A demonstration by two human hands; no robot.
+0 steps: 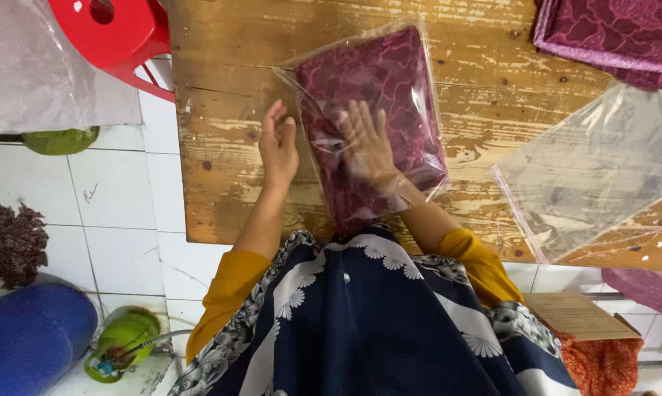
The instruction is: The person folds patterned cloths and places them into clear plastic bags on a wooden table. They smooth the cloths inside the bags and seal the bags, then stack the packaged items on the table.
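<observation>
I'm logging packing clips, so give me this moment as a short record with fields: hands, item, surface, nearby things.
left hand: left hand on the table beside the bag's edge, holding nothing
right hand: right hand inside the clear bag, flat on the cloth
item: folded maroon cloth in a clear plastic bag
surface: worn wooden table
nearby: empty clear bags, more folded cloth, red stool

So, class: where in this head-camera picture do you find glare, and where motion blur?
Head view: glare streaks the clear plastic bag holding maroon patterned fabric and the empty clear bag; the right hand on the fabric is motion-blurred, the left hand sharper; lighting is soft.
</observation>
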